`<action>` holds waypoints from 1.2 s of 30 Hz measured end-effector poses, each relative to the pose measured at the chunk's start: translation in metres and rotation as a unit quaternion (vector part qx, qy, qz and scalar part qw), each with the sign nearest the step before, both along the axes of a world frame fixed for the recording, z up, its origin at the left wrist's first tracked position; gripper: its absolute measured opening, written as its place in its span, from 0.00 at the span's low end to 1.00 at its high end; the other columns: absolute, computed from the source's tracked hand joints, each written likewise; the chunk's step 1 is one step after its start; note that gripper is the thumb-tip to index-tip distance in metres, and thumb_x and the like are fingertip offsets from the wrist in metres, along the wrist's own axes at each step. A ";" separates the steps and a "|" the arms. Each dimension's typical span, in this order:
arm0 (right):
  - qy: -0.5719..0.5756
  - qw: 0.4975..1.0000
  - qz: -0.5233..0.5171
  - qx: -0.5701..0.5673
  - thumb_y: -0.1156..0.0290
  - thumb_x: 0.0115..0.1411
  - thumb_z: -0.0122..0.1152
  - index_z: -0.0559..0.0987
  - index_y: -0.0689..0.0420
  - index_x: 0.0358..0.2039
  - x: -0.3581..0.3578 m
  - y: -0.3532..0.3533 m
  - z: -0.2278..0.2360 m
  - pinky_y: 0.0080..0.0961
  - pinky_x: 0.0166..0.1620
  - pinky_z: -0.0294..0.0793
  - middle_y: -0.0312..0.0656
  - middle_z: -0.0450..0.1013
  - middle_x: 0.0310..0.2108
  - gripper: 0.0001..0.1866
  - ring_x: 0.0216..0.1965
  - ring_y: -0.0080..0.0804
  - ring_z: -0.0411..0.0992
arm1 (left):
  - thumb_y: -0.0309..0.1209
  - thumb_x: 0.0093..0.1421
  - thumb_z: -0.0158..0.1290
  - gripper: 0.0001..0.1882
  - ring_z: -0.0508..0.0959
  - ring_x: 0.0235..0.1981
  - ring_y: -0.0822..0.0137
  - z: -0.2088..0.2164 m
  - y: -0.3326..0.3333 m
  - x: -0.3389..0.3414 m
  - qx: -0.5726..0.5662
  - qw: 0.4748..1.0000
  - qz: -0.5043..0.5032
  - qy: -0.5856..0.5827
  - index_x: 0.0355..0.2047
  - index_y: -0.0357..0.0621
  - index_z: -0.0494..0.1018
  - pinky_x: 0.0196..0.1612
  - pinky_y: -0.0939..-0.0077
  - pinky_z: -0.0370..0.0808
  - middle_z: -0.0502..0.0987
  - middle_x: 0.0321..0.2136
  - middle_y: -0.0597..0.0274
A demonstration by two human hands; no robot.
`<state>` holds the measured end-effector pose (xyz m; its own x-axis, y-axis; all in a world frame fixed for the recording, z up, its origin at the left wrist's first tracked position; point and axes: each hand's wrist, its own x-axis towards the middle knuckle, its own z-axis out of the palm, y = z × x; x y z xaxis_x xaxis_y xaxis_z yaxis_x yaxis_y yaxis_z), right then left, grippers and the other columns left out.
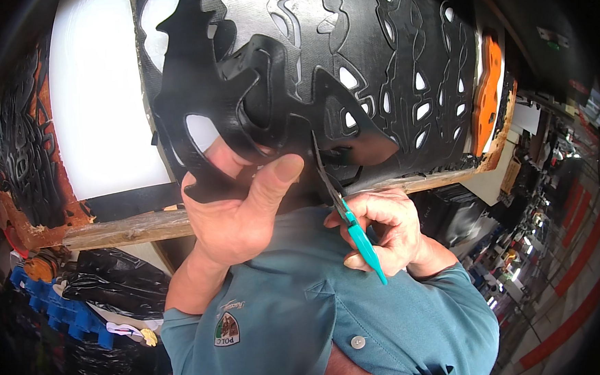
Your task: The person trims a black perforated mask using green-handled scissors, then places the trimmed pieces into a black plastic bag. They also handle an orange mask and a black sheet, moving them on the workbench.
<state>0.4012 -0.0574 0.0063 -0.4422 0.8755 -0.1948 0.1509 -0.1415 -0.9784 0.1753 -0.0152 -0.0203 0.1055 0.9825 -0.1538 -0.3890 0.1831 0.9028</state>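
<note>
Left hand (230,223) raised in front of the chest, forearm slanting up from the lower left. Thumb angled up toward the right on the near side of a cut black piece (285,116); the other fingers partly hidden behind it, some showing through an opening. Fingers clamped on the piece, which is held up above the near edge of the table (131,231), curved and pierced with irregular gaps.

Right hand (388,227) lower and to the right, elbow bent, wrist turned inward. Fingers curled closed around the teal handles of a pair of scissors (364,244); blades point up and away, their tips overlapping the black piece. How far the blades are parted, cannot tell.

Containers, lower left: blue plastic crate (60,305), contents not readable. Beside it a bulky black plastic bag (117,281), creased and glossy; what it holds is hidden. Pale cloth (127,330) close by.

On the table: large black sheet (366,39) behind the held piece, outlined shapes and white-showing holes across it. White panel (102,96) left of that; heap of black scraps (23,149) farther left. Orange strip (488,97) at the right end, wavy-edged.
</note>
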 end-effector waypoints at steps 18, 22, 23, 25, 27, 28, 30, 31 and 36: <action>0.012 1.000 0.008 -0.001 0.74 0.44 0.81 0.82 0.62 0.37 0.006 0.004 -0.006 0.26 0.25 0.69 0.36 0.75 0.21 0.20 0.19 0.28 0.72 | 0.24 0.66 0.64 0.14 0.78 0.36 0.76 0.005 0.000 -0.003 -0.061 0.998 -0.009 -0.034 0.50 0.30 0.77 0.40 0.81 0.75 0.82 0.37 0.63; 0.015 0.999 0.029 0.005 0.74 0.44 0.82 0.82 0.63 0.39 0.011 0.004 -0.006 0.27 0.27 0.71 0.37 0.77 0.22 0.21 0.21 0.30 0.74 | 0.25 0.65 0.64 0.14 0.76 0.30 0.77 0.004 0.001 -0.005 -0.076 0.996 -0.024 -0.049 0.48 0.30 0.78 0.34 0.82 0.73 0.81 0.31 0.64; 0.025 0.999 0.029 0.002 0.74 0.44 0.82 0.82 0.63 0.39 0.011 0.003 -0.006 0.27 0.27 0.72 0.38 0.77 0.23 0.22 0.21 0.30 0.75 | 0.25 0.65 0.64 0.14 0.76 0.29 0.77 0.004 0.001 -0.006 -0.076 0.996 -0.024 -0.048 0.48 0.30 0.78 0.33 0.82 0.72 0.81 0.30 0.64; 0.045 0.999 0.024 -0.005 0.73 0.45 0.82 0.83 0.63 0.41 0.011 0.002 -0.007 0.27 0.29 0.73 0.38 0.79 0.25 0.22 0.23 0.31 0.76 | 0.24 0.65 0.64 0.13 0.76 0.28 0.77 0.004 0.000 -0.007 -0.076 0.996 -0.026 -0.045 0.47 0.31 0.78 0.32 0.82 0.72 0.81 0.29 0.65; 0.064 0.997 0.023 -0.019 0.73 0.45 0.83 0.83 0.64 0.42 0.011 0.001 -0.008 0.27 0.30 0.76 0.39 0.81 0.28 0.23 0.25 0.32 0.78 | 0.24 0.65 0.64 0.12 0.76 0.28 0.77 0.003 0.000 -0.009 -0.083 0.995 -0.027 -0.049 0.47 0.31 0.78 0.31 0.82 0.72 0.80 0.28 0.65; 0.067 0.997 0.020 -0.013 0.73 0.45 0.83 0.83 0.64 0.42 0.011 0.001 -0.009 0.27 0.31 0.76 0.39 0.81 0.28 0.23 0.26 0.32 0.79 | 0.24 0.65 0.64 0.13 0.76 0.28 0.77 0.003 0.000 -0.009 -0.071 0.996 -0.028 -0.040 0.47 0.31 0.78 0.31 0.82 0.72 0.80 0.28 0.65; 0.071 0.997 0.032 -0.011 0.73 0.46 0.82 0.84 0.64 0.43 0.012 0.002 -0.010 0.26 0.33 0.77 0.40 0.82 0.30 0.23 0.27 0.31 0.80 | 0.24 0.65 0.64 0.13 0.76 0.27 0.77 0.003 0.001 -0.012 -0.066 0.997 -0.024 -0.037 0.47 0.30 0.78 0.31 0.82 0.72 0.80 0.28 0.64; 0.071 0.996 0.040 -0.025 0.73 0.46 0.82 0.84 0.64 0.43 0.013 0.002 -0.010 0.25 0.33 0.77 0.40 0.82 0.30 0.23 0.28 0.31 0.80 | 0.24 0.65 0.64 0.13 0.76 0.27 0.77 0.003 0.002 -0.013 -0.060 0.997 -0.030 -0.033 0.48 0.30 0.78 0.31 0.82 0.71 0.80 0.28 0.65; 0.088 0.989 0.020 -0.117 0.71 0.46 0.82 0.84 0.64 0.44 0.016 -0.001 -0.005 0.23 0.34 0.76 0.40 0.81 0.30 0.24 0.28 0.25 0.79 | 0.22 0.67 0.60 0.16 0.76 0.31 0.79 0.006 0.002 -0.016 -0.068 0.995 -0.035 -0.060 0.53 0.30 0.76 0.35 0.83 0.71 0.81 0.32 0.65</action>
<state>0.4170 -0.0586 0.0015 -0.5204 0.7969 -0.3068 -0.0079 -0.3638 -0.9315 0.1594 -0.0128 -0.0138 0.1996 0.9428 -0.2672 -0.4749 0.3315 0.8152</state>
